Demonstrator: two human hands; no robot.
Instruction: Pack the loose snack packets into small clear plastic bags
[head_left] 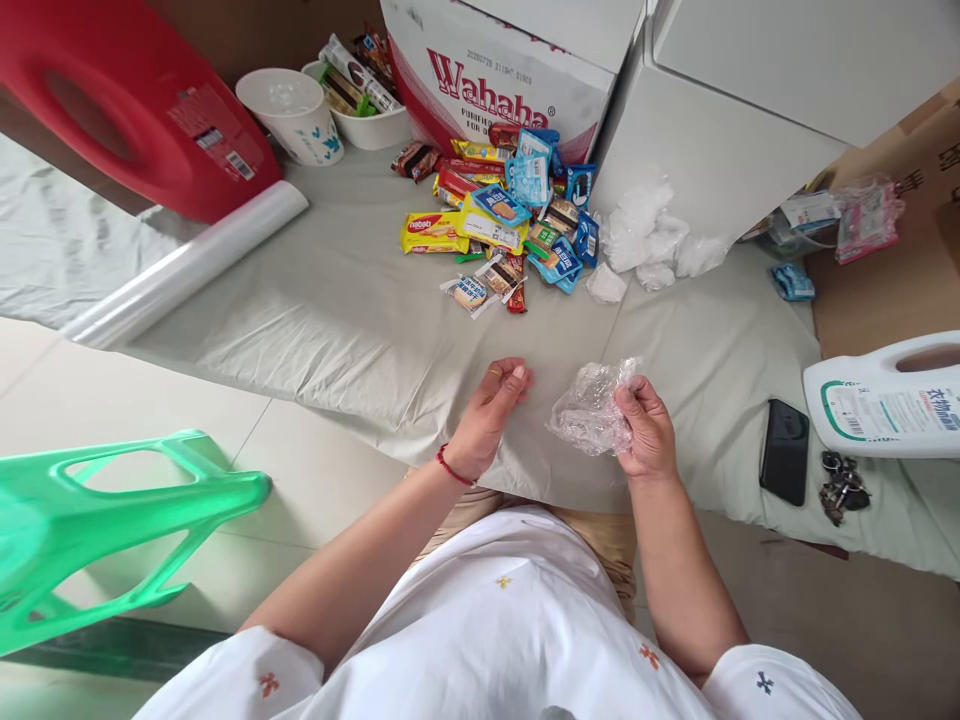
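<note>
Crumpled clear plastic hangs from my right hand, whose thumb and fingers pinch its right edge. My left hand, with a red bracelet at the wrist, is left of the plastic, apart from it; its thumb is pressed to the curled fingers, and anything between them is too small to name. Beyond both hands lies a pile of wrapped snacks, yellow, blue and red. Several crumpled white plastic bags lie to the right of the pile.
A Wahaha box, paper cup and snack bowl stand behind. A red jug and plastic roll are left, near a green stool. Phone, keys and white bottle lie right.
</note>
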